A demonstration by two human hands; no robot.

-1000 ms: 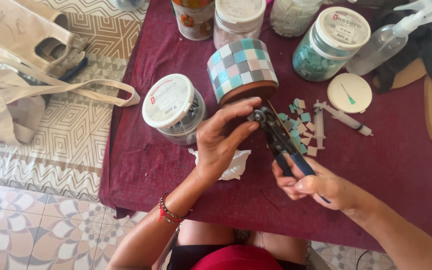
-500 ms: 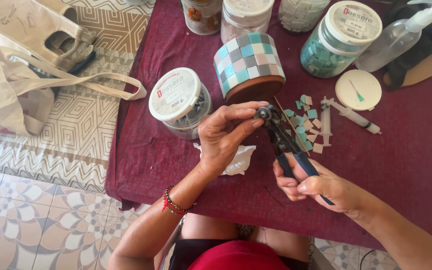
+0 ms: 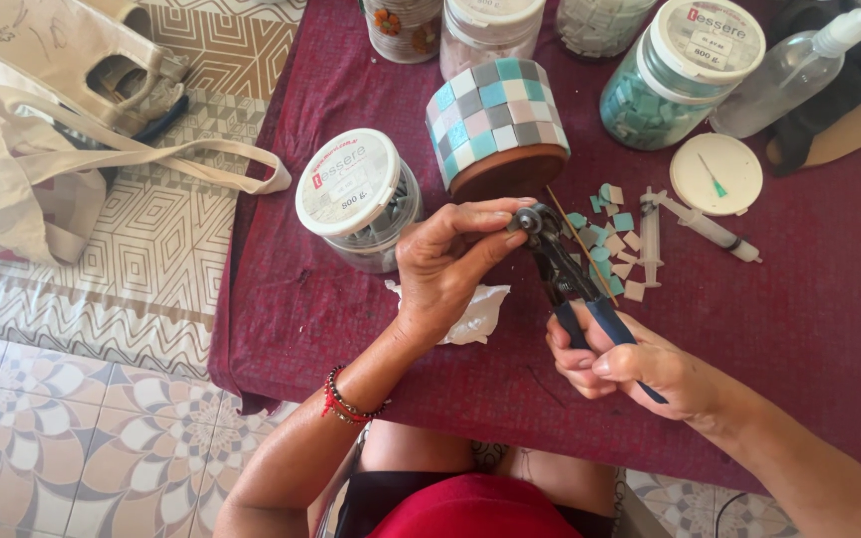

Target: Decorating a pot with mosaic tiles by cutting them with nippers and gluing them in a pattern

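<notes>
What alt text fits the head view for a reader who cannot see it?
Over a dark red table, the right hand grips blue-handled nippers while the left hand pinches at their head. Behind stand a tiled pot, jars and loose tiles.

Left hand [image 3: 450, 264], wrist raised, fingertips pinched together, apparently around something too small to make out. Right hand [image 3: 640, 364] lower, fingers curled closed in a grip, forearm extending toward lower right.

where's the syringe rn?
Head view: the syringe lies on the maroon tablecloth, right of the loose tile pieces, just below the round white lid, beyond the right hand.
</notes>
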